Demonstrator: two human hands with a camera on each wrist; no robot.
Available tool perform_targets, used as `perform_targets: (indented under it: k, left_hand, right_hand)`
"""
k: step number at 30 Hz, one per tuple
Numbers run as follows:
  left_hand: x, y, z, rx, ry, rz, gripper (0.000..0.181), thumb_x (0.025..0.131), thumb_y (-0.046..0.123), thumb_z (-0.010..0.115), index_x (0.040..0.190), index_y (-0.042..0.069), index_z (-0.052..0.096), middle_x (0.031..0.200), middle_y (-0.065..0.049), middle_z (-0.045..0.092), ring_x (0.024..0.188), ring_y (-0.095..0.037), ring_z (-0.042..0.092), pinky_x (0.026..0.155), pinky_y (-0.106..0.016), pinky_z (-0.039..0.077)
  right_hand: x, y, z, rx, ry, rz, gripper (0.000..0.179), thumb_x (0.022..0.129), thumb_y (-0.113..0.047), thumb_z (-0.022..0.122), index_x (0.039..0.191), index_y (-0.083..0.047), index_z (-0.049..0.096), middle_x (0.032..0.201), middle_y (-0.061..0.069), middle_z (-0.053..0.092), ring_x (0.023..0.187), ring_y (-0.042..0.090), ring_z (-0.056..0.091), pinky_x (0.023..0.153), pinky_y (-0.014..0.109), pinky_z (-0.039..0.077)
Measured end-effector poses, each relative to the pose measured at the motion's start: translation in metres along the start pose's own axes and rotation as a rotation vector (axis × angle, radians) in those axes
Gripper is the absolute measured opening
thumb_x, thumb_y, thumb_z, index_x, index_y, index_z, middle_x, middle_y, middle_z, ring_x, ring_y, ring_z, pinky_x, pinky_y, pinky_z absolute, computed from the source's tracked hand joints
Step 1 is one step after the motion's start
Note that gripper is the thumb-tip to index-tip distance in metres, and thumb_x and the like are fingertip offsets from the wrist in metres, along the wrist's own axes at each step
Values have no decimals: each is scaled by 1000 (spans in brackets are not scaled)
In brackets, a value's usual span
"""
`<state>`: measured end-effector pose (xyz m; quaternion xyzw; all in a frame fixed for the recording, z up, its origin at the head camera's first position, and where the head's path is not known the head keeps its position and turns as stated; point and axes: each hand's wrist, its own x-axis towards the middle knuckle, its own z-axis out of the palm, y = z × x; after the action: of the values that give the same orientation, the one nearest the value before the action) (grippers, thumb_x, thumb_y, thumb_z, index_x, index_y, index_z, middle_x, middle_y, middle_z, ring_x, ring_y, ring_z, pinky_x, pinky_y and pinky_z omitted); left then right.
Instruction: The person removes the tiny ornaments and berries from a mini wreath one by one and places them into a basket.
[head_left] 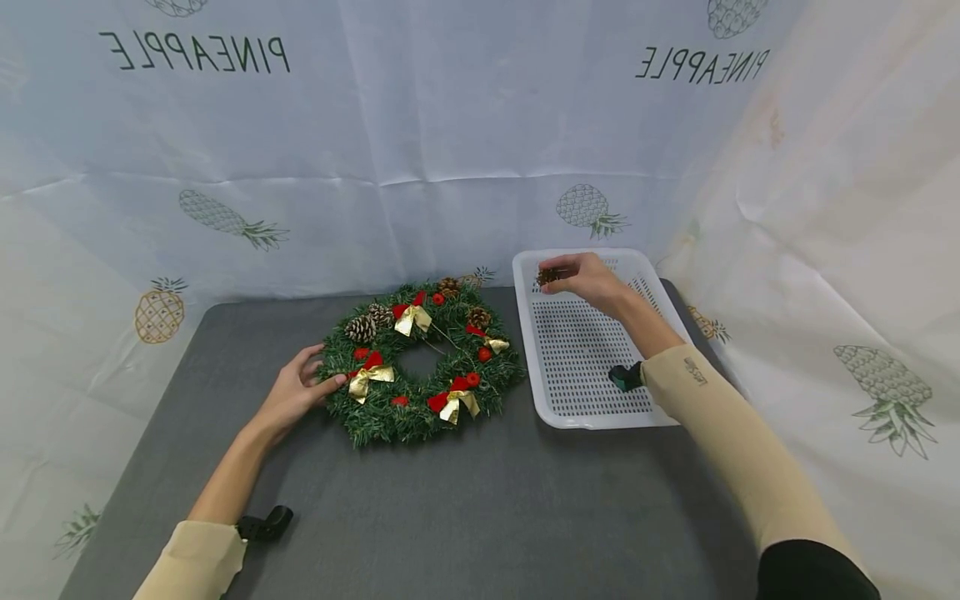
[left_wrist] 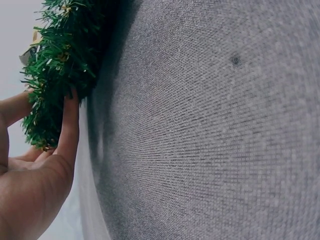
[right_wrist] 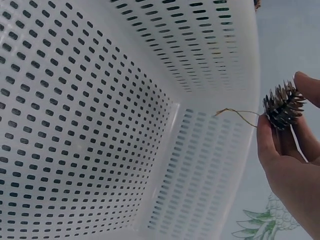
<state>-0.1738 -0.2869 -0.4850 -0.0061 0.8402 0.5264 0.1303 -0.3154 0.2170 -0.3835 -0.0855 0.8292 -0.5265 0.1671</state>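
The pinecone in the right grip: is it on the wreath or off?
Off: the right grip holds the pinecone near the basket, apart from the wreath.

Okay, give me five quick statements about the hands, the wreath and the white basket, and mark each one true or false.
1. The right hand holds a pine cone. True.
2. The left hand touches nothing. False: it grips the edge of the wreath.
3. In the head view, the white basket is to the right of the wreath. True.
4. The wreath's bows are blue and silver. False: the bows are red and gold.
5. A thin string trails from the held pine cone. True.
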Motion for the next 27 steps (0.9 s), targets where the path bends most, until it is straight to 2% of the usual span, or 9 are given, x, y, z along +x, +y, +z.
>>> perform_targets:
  k: [5,13,18,27]
  left_hand:
    - [0,-1,0,1,1,-1,95,109,31,70,175,6,6,174,-41,16,157,-61,33,99,-47,62]
    - [-1,-2,0,2,2,0,95,109,31,69,175,6,6,174,-41,16,157,-62,33,107,-59,58]
    - [-1,-1,1,2,5,-1,96,109,31,70,175,6,6,175,-41,16,157,-61,34,107,-59,58]
    - [-1,-2,1,3,7,-7,97,109,32,70,176,7,5,175,-40,16,156,-60,36,107,-58,58]
  right_hand:
    - [5,7,1,-1,-26,29,57,100,-1,75,154,3,57,153,29,60,143,40,57,128,53,41]
    - [7,15,1,-55,-47,71,57,100,2,72,154,5,56,157,29,57,147,43,54,129,56,39]
    - [8,21,-1,-105,-63,98,59,98,0,76,154,2,57,159,26,56,147,42,54,129,56,39]
    - [9,30,-2,-161,-126,132,60,98,-1,76,154,2,57,166,24,48,160,45,38,133,60,31]
